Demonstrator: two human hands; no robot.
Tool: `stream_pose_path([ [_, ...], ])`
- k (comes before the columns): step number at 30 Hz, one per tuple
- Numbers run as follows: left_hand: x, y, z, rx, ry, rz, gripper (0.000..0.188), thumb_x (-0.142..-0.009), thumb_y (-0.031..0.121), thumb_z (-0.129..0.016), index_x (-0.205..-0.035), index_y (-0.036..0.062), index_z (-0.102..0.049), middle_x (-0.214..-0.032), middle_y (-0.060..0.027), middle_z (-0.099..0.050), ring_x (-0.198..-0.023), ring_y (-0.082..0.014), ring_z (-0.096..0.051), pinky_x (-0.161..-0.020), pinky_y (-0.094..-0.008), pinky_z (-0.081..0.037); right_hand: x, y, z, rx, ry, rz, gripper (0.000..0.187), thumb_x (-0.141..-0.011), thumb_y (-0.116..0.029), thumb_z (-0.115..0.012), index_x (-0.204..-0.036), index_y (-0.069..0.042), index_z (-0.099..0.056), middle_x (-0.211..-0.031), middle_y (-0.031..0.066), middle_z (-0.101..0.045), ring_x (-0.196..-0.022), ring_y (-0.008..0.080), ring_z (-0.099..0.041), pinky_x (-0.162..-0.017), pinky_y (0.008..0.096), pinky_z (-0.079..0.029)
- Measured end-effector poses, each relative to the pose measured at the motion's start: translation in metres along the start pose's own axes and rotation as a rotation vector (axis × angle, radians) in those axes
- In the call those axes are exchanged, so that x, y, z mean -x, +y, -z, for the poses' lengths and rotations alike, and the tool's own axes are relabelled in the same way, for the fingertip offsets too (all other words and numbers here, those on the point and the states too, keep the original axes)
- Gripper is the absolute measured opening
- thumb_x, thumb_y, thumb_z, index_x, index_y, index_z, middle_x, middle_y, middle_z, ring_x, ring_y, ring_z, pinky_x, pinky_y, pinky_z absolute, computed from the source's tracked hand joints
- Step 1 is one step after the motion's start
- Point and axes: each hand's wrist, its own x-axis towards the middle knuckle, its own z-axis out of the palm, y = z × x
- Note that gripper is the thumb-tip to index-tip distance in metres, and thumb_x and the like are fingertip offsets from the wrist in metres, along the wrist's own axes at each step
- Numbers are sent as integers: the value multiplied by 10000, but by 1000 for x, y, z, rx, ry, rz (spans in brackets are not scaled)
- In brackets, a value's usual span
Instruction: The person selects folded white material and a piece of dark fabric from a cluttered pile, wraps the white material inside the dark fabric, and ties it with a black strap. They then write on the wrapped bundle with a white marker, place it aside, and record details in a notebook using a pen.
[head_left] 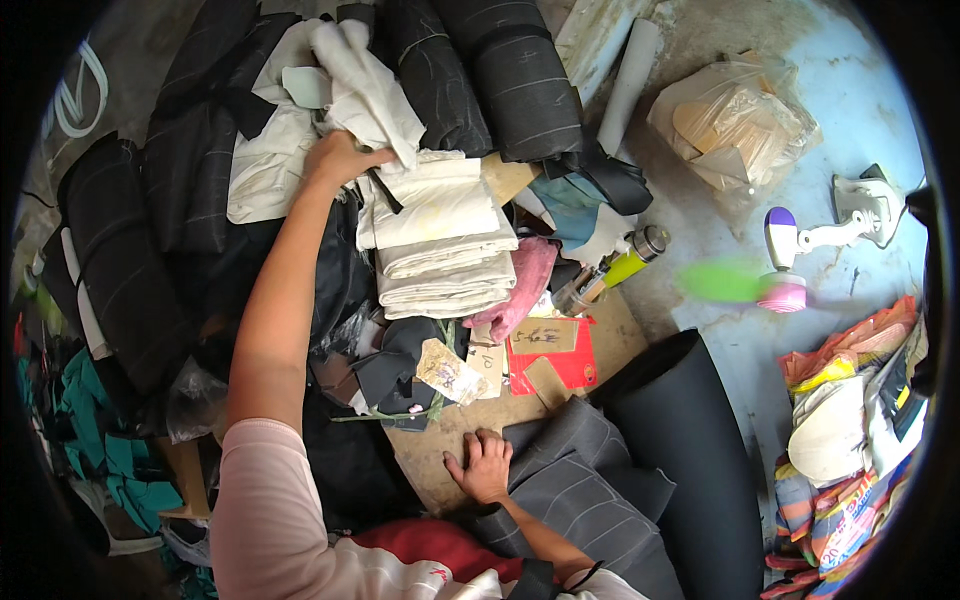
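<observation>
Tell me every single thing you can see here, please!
stack of folded white cloth pieces: one stack, cream-white, centre
loose white cloth pieces: several, white, top
dark pinstriped fabric rolls: several, charcoal, top and left
pink cloth: one, pink, beside the stack
red card: one, red, centre
spray can: one, yellow-green, right of the stack
black material roll: one, black, lower right
grey pinstriped fabric: one, grey, bottom
plastic bag of cardboard: one, tan, upper right
left hand: grips loose white cloth
right hand: flat, fingers on the wooden board, by the grey fabric's edge

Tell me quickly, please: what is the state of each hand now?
Left hand: closed, gripping a white cloth piece above the folded white stack.
Right hand: open, flat on the board, touching grey pinstriped fabric.
</observation>
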Motion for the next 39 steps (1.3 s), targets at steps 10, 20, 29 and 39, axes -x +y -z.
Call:
stream_pose_path([
  [10, -57, -26, 18, -212, -347, -65, 495, -684, 349, -694, -1089, 68, -648, -1026, -190, -663, -887, -301, -660, -783, -395, -525, 0, -1, 1, 2, -3, -2, 555, -740, -459, -680, -1119, -80, -536, -1138, 138, -493, -1120, 313, -439, -935, 487, -311],
  [20, -82, -28, 5, 237, 391, 130, 470, -763, 338, -674, -1133, 58, -597, -988, -239, -653, -957, -382, -626, -845, -411, -489, -2, 0, 3, -10, 2, 7, 533, -725, -427, -707, -1093, -74, -555, -1109, 129, -492, -1101, 303, -443, -923, 461, -317],
  [29, -41, 3, 135, 195, 712, -129, 601, -715, 222, -704, -1284, 179, -515, -660, -52, -591, -655, -184, -586, -708, -321, -486, -2, -1, 4, 8, 2, 4, 530, -721, -422, -711, -1091, -74, -557, -1104, 128, -493, -1102, 301, -444, -930, 467, -314],
  [39, 24, 9, 192, 232, 960, -257, 600, -737, 217, -694, -1301, 191, -492, -866, -102, -644, -717, -172, -604, -733, -314, -490, -1, 0, 2, 0, 46, 19, 523, -713, -413, -709, -1079, -72, -558, -1091, 128, -498, -1088, 306, -452, -918, 464, -322],
])
